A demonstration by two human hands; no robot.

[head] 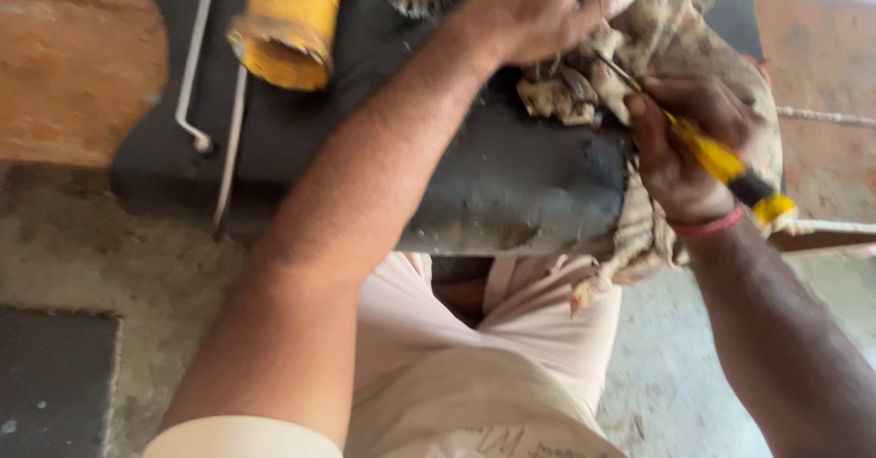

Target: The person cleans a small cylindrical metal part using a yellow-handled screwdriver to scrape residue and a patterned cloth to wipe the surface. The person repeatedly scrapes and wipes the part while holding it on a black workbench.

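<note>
While the dark desk (511, 184) sat over a bare concrete floor (137, 257), a soiled cloth (721, 66) draped its far right corner. The left hand (538, 6) pressed closed on the cloth, pinning it. The right hand (680, 143) gripped a yellow screwdriver (721, 159), its tip working a small part (557, 93) beneath. Steady pressure seemed needed.

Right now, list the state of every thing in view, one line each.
left hand: pressed down on the dirty cloth, fingers curled.
right hand: closed around the screwdriver handle.
screwdriver: held, tip pointed in under the left hand.
dirty cloth: crumpled on the pad, one end hanging off its edge.
dark pad: lying flat, smeared and worn.
yellow paint roller: lying on the pad, untouched.
</note>
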